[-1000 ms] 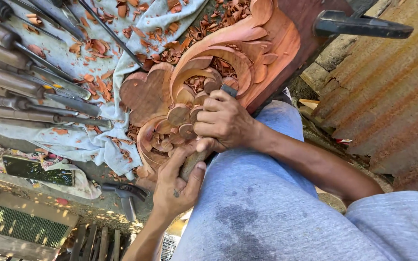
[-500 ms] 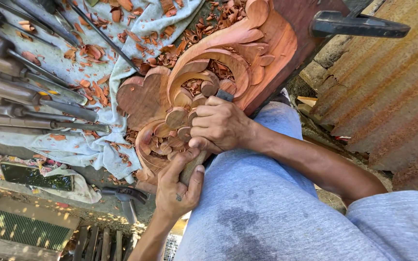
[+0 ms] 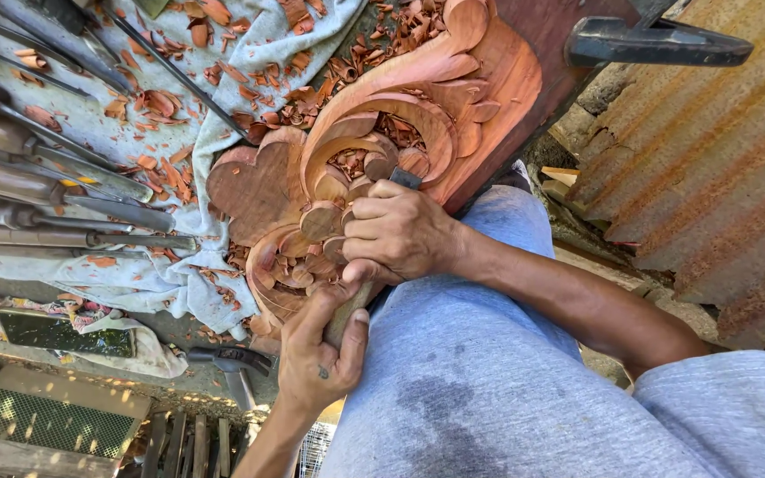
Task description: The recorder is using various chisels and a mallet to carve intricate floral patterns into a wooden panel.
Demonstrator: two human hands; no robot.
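A reddish wooden carving (image 3: 453, 97) with scroll and leaf shapes lies across a cloth. My right hand (image 3: 400, 235) is wrapped around a chisel (image 3: 405, 178); its dark metal end shows just above my knuckles, against the carving's leaf part. My left hand (image 3: 320, 354) grips the chisel's wooden handle just below, thumb pressed on it. Both hands rest over the lower lobes of the carving, beside my leg in grey-blue cloth (image 3: 489, 372).
Several long chisels and gouges (image 3: 55, 208) lie in a row on a pale cloth (image 3: 135, 274) strewn with wood chips (image 3: 157, 102). A dark clamp (image 3: 657, 42) grips the carving's upper edge. A hammer (image 3: 227, 361) lies below. Rusty corrugated sheet (image 3: 719, 168) stands on the right.
Both hands stay on the chisel at the same spot on the carving; they shift only slightly, and the view drifts a little.
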